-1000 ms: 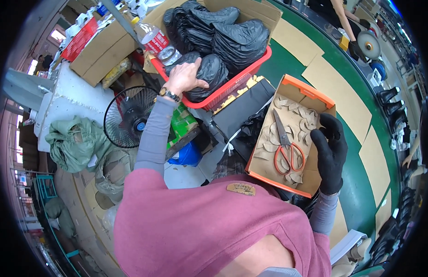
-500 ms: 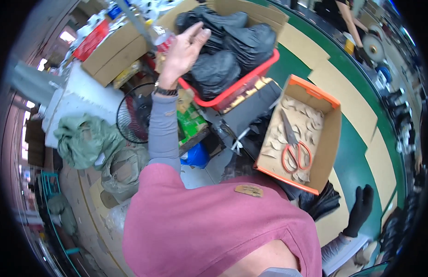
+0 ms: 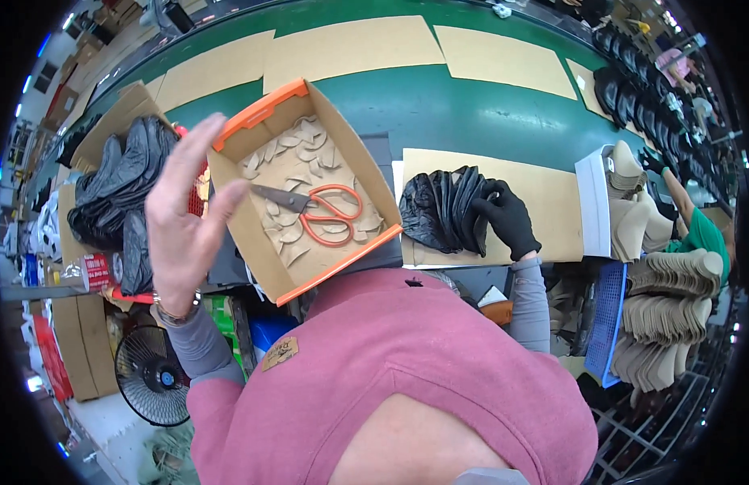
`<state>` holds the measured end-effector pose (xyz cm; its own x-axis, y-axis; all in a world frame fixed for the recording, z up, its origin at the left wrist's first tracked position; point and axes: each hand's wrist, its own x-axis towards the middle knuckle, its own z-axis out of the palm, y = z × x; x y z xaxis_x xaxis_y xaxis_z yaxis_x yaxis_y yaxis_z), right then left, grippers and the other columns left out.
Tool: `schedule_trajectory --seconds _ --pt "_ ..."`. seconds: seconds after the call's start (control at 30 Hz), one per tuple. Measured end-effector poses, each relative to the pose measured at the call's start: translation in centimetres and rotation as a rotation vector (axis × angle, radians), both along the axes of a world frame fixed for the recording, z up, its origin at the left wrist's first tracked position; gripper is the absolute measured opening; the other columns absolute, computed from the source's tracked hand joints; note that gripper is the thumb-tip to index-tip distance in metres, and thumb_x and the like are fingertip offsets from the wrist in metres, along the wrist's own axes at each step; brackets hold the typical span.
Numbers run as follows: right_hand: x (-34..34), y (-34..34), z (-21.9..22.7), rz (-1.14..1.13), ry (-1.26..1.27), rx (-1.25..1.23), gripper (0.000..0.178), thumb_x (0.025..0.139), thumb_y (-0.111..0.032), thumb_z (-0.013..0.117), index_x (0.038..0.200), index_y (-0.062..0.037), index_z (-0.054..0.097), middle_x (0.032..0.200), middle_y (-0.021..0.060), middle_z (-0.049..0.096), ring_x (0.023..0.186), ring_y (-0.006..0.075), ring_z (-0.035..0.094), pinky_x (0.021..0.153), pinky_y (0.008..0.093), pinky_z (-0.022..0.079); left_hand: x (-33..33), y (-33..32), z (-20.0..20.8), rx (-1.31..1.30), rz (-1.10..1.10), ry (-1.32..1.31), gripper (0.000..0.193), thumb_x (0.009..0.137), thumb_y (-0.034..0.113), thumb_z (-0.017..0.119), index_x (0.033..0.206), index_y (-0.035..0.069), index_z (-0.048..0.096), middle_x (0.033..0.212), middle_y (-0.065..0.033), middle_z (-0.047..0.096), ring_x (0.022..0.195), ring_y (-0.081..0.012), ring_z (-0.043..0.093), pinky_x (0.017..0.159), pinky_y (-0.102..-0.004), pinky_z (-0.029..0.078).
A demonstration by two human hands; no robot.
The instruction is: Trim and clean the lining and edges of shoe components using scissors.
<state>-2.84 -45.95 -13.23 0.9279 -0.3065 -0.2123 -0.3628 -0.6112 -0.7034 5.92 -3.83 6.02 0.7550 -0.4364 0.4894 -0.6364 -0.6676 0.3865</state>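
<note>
Two hands: bare left hand [image 3: 184, 210], black-gloved right hand [image 3: 506, 217].
Left grip: spread wide, thumb well apart from fingers, holding nothing; its thumb overlaps the left wall of an orange-rimmed cardboard box [image 3: 253, 230], contact unclear.
Right grip: fingers bent against the right end of the black crinkled pieces [image 3: 443, 210]; cannot tell whether they close on one.
Black row: overlapping, on a beige cardboard sheet [image 3: 544, 194] at the near edge of the green bench [image 3: 390, 97].
Box contents: red-handled scissors [image 3: 297, 200], lying on curved beige scraps [image 3: 289, 234].
</note>
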Motion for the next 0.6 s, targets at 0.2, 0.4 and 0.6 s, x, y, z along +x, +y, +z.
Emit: schedule_trajectory --seconds 0.2,0.4,0.6 --pt "-0.8 -1.5 -2.0 -0.175 0.008 -0.657 0.05 0.082 -0.019 0.061 0.127 -0.004 0.045 0.086 0.0223 0.067 0.076 0.0382 0.067 0.067 0.0462 0.052 -0.5 -4.4 -0.4 0.003 -0.187 0.052 0.059 0.074 0.015 0.078 0.128 0.003 0.057 0.126 -0.0177 0.059 0.119 -0.0346 0.055 0.1 -0.0413 0.044" --pt "-0.6 -2.0 -3.0 -0.188 0.219 -0.743 0.057 0.081 -0.016 0.063 0.131 -0.0053 0.037 0.087 0.0193 0.065 0.076 0.0368 0.068 0.067 0.047 0.054 -1.0 -5.4 -1.1 0.113 -0.212 0.036 0.061 0.074 0.021 0.079 0.129 0.007 0.056 0.129 -0.0136 0.057 0.121 -0.035 0.053 0.103 -0.0469 0.04" --pt "0.3 -2.5 6.7 -0.219 -0.468 -0.569 0.049 0.082 -0.008 0.06 0.13 -0.0062 0.05 0.104 0.0154 0.066 0.087 0.0325 0.068 0.076 0.0398 0.054 -1.0 -7.1 -1.2 0.062 -0.273 0.035 0.066 0.073 0.015 0.08 0.132 0.006 0.054 0.13 -0.0168 0.057 0.118 -0.033 0.056 0.1 -0.0403 0.045"
